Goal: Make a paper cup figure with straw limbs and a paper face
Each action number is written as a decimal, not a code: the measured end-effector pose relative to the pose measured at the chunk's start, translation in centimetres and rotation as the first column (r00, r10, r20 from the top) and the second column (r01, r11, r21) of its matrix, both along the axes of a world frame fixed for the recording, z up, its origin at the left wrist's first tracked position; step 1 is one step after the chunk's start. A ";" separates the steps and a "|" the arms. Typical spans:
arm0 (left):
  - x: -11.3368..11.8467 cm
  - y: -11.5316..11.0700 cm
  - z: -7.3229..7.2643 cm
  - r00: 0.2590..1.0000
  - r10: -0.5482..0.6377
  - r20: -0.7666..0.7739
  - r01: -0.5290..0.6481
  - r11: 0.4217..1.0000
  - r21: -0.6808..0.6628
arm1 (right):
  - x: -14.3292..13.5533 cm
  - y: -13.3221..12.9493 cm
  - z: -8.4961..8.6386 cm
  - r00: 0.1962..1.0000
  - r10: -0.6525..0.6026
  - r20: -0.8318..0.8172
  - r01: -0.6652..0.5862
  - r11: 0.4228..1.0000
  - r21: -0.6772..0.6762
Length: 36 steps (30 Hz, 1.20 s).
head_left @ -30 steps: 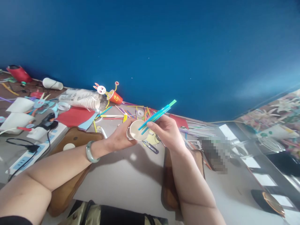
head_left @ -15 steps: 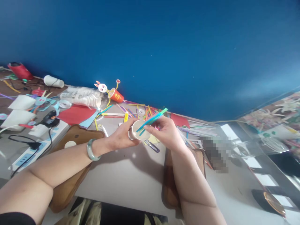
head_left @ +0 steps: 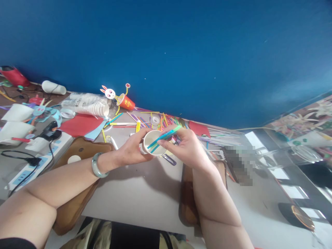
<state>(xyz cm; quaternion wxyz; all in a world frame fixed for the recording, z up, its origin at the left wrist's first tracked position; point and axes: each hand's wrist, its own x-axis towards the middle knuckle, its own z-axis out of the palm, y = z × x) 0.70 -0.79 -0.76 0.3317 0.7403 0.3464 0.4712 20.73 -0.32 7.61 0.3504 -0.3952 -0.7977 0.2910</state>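
Observation:
My left hand (head_left: pixel 133 148) is wrapped round a white paper cup (head_left: pixel 149 137), its mouth tilted toward me. Blue and green drinking straws (head_left: pixel 168 134) are pinched between the thumb and fingers of my right hand (head_left: pixel 187 147). Their lower ends reach into the cup, while the upper ends stick out past the right fingers. Whether they touch the cup's bottom I cannot tell. Under the hands, a dark oblong clip-like item (head_left: pixel 169 159) lies on the table, partly hidden.
Behind the hands lie many loose coloured straws (head_left: pixel 171 120) and a red cup (head_left: pixel 126 102) with a rabbit decoration. Stacked paper cups (head_left: pixel 95 109), red paper (head_left: pixel 80 125) and a power strip (head_left: pixel 23 174) are on the left. Brown pads (head_left: pixel 75 180) lie beneath my forearms.
The straws have slid slightly lower and leftward into the cup with my right hand. The view has shifted a little, so the background items sit further left and higher.

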 end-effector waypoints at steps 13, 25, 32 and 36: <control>-0.7 -0.7 0.0 0.997 -0.063 -0.038 0.071 0.956 0.286 | 0.5 -2.0 1.6 0.967 0.122 0.225 -0.205 0.896 0.393; -0.8 -0.6 2.0 0.977 -0.210 -0.031 0.209 0.925 0.317 | 0.9 -2.4 2.0 0.963 0.115 0.244 -0.214 0.876 0.432; -0.7 -0.9 1.8 0.973 -0.224 -0.050 0.229 0.935 0.272 | 1.1 -1.8 1.8 0.960 0.132 0.248 -0.230 0.876 0.424; -0.7 -1.0 1.6 0.984 -0.179 -0.009 0.176 0.952 0.249 | 1.2 -1.7 1.7 0.960 0.146 0.237 -0.237 0.874 0.423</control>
